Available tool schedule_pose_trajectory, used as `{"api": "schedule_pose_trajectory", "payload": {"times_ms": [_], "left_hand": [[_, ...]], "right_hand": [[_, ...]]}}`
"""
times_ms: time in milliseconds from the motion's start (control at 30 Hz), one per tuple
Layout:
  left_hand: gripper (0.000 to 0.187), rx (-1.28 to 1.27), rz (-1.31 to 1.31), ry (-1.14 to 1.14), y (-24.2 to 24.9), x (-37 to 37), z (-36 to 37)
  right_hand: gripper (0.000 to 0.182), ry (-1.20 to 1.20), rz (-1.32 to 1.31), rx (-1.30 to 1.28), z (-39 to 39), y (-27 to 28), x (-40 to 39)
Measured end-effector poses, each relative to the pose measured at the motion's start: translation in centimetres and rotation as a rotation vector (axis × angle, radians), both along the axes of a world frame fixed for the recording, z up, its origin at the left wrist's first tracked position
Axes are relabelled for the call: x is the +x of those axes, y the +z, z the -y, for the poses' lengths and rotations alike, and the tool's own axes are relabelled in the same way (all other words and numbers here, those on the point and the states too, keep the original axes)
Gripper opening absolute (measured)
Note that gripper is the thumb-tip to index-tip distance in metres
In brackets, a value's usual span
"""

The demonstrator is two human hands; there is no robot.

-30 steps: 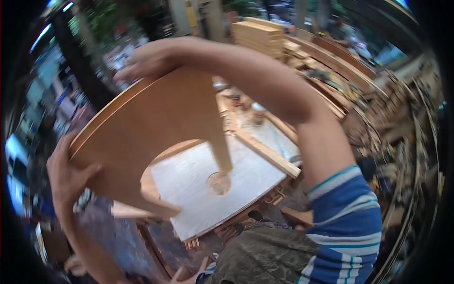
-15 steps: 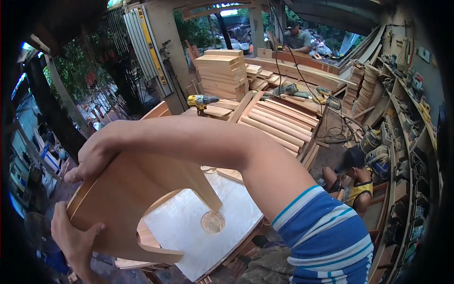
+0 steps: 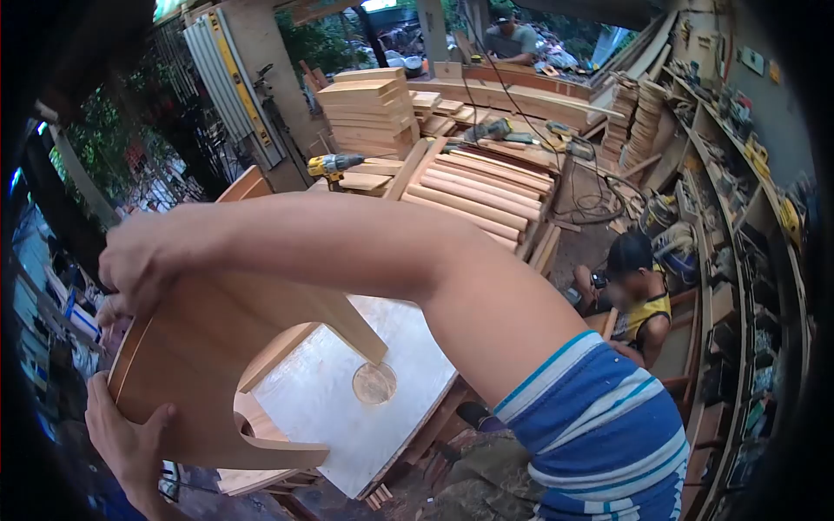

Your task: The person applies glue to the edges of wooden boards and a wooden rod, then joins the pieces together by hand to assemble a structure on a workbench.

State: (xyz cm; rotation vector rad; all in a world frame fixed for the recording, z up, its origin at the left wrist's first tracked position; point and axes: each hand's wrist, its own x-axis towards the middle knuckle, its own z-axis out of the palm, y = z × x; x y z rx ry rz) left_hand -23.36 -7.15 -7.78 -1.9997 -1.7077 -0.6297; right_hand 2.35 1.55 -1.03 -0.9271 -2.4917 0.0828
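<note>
A smooth wooden panel (image 3: pixel 204 347) with a big rounded cutout and two leg-like ends stands tilted in front of me, apparently part of a piece of furniture. My left hand (image 3: pixel 129 438) grips its lower left edge, thumb on the near face and fingers behind. My right arm reaches across the view, and my right hand (image 3: pixel 139 260) is curled at the panel's upper left edge. Its fingers are partly hidden, so what they hold cannot be made out. Beneath the panel lies a whitish board (image 3: pixel 347 434) with a round wood-coloured circle (image 3: pixel 374 383).
Beyond my arm are a yellow drill (image 3: pixel 333 167), stacked wooden blocks (image 3: pixel 365 113) and a row of rounded wooden slats (image 3: pixel 478 195). A person in a yellow top (image 3: pixel 643 304) sits at right, near tool-filled shelves (image 3: pixel 738 234). Another person (image 3: pixel 511 42) works at the back.
My right hand has moved up and left along the panel's edge. My left hand keeps its grip. The whole view has shifted slightly, and the seated person has raised their head.
</note>
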Motion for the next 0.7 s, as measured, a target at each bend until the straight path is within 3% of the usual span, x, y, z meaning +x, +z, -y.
{"api": "schedule_pose_trajectory", "payload": {"times_ms": [67, 133, 167, 200, 233, 300, 367, 400, 433, 467, 500, 633, 700], "left_hand": [[0.097, 0.057, -0.031, -0.006, 0.0, -0.6, -0.1], [0.096, 0.077, -0.19, -0.037, 0.2, -1.5, -0.3], [0.096, 0.069, -0.192, -0.038, 0.3, -0.7, 0.0], [0.096, 0.084, -0.16, -0.013, 0.6, 0.9, 0.4], [0.096, 0.102, -0.133, 0.011, 0.9, 2.2, 0.4], [0.095, 0.115, -0.096, -0.026, 0.6, 4.3, -0.5], [0.095, 0.122, -0.067, -0.064, 0.7, 6.6, -1.2], [0.093, 0.105, -0.019, -0.085, 0.6, 7.9, -1.6], [0.09, 0.09, 0.034, -0.107, 0.4, 9.4, -2.1], [0.09, 0.081, 0.026, -0.113, 0.2, 10.7, -2.5], [0.088, 0.093, 0.06, -0.131, -0.1, 12.0, -2.8], [0.084, 0.116, -0.02, -0.153, -1.1, 13.1, -6.1], [0.082, 0.058, -0.062, -0.093, -1.1, 12.5, -6.7]], "right_hand": [[0.052, 0.035, -0.189, 0.229, 0.6, 0.4, 1.6], [0.044, 0.063, -0.517, 0.205, 2.1, -0.2, 5.1], [0.044, 0.094, -0.64, 0.386, 1.7, -1.6, 7.2], [0.038, 0.13, -0.874, 0.297, 3.2, -3.6, 9.7], [0.03, -0.002, -0.863, 0.575, 2.8, -6.1, 12.7], [0.027, -0.145, -1.071, 0.356, 5.4, -12.3, 18.5], [0.029, -0.559, -0.988, 0.104, 6.2, -19.6, 24.7], [0.034, -0.79, -0.811, 0.128, 5.1, -24.9, 28.5], [0.042, -1.049, -0.551, -0.065, 5.4, -28.8, 31.5], [0.042, -1.15, -0.415, -0.097, 5.1, -34.7, 34.4], [0.043, -1.247, -0.272, -0.126, 4.9, -39.1, 36.9], [0.037, -1.388, -0.036, -0.187, 6.2, -46.1, 41.0], [0.032, -1.348, 0.044, 0.079, 5.7, -48.2, 42.5]]}}
